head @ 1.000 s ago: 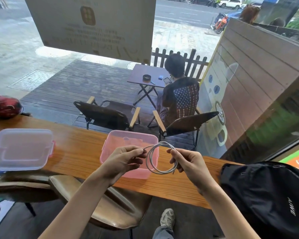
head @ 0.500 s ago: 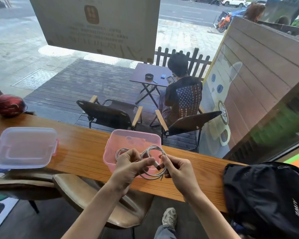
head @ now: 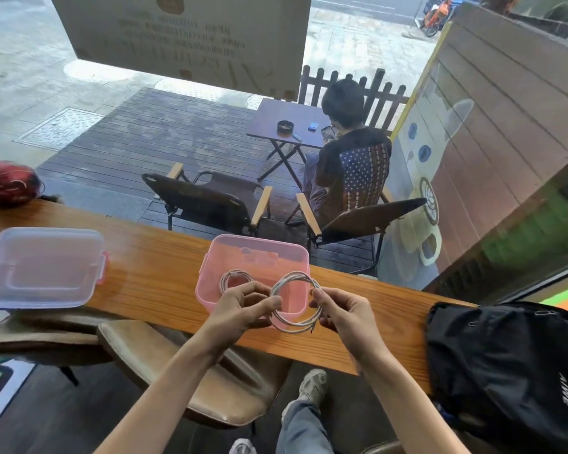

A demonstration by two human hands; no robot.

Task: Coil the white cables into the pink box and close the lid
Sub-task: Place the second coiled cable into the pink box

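Cable coil (head: pixel 233 279) half-hidden behind left hand (head: pixel 243 309)

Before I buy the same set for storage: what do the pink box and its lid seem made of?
Pink box: likely translucent glossy plastic; a cable shows through its wall. Lid: apparently clear, frosted-looking plastic with pink clips.

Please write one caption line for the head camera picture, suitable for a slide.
Both hands, left hand and right hand, hold a coiled white cable over the open pink box; its lid lies apart.
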